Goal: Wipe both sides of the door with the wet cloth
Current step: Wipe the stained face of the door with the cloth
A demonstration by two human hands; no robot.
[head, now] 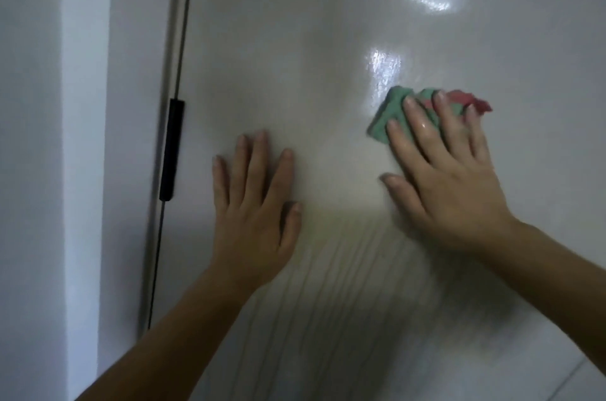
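Note:
A glossy white door fills most of the view, with wet streaks running down its lower part. My right hand presses a green and red wet cloth flat against the door at the right; the fingers cover most of the cloth. My left hand lies flat on the door to the left of it, fingers spread and holding nothing. The two hands are a hand's width apart.
A black hinge sits on the door's left edge, beside a dark vertical gap. The white door frame and wall stand at the left. Light reflections shine on the door above the cloth.

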